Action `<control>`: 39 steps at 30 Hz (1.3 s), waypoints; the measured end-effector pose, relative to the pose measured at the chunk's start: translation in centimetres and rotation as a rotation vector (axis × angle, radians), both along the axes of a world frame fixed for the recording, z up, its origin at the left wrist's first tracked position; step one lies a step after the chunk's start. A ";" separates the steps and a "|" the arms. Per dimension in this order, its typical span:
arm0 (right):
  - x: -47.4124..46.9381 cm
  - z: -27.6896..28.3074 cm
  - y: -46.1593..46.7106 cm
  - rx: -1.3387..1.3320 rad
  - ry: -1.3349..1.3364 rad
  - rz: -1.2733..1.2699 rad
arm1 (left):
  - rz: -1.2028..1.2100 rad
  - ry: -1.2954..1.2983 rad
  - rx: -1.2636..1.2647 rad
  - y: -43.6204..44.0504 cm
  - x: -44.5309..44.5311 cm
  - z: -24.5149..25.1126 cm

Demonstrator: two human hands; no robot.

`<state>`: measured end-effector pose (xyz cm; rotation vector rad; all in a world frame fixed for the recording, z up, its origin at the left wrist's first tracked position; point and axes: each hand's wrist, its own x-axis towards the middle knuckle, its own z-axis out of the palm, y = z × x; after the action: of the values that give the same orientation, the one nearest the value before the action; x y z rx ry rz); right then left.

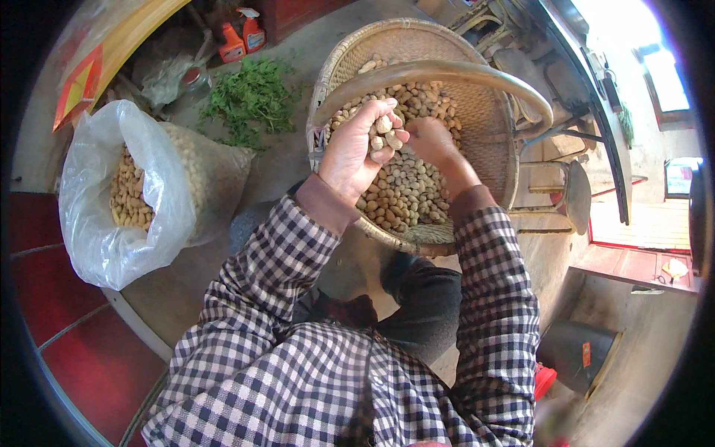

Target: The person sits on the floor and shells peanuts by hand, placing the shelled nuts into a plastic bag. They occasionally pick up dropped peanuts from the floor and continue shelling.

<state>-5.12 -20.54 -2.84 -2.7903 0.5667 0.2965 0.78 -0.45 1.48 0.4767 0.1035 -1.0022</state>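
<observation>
Several unshelled peanuts (384, 133) rest in the cupped palm of my left hand (357, 145), above a round woven basket (486, 134). Just to the right, my right hand (433, 141) reaches down over the heap with its fingers bent; the fingertips are blurred and partly hidden, so I cannot make out whether they hold a nut. Loose peanuts (405, 193) cover much of the basket's bottom. A thick curved wooden handle (424, 71) arches across the basket beyond my hands.
Left of me stands an open translucent plastic sack (92, 184) with peanuts inside. Green leafy stalks (248, 100) lie on the floor, with red spray bottles (252, 34) behind. Chairs (575, 195) and a table (606, 128) are at the right, a dark bucket (578, 355) lower right.
</observation>
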 end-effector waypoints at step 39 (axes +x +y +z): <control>-1.4 1.9 0.2 0.176 -0.061 -0.003 | -0.019 -0.014 -0.017 -0.2 -0.2 -0.3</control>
<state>-6.55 -20.31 -0.92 -2.6192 0.5049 0.2476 0.54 -0.64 1.20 0.4697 0.0776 -1.0177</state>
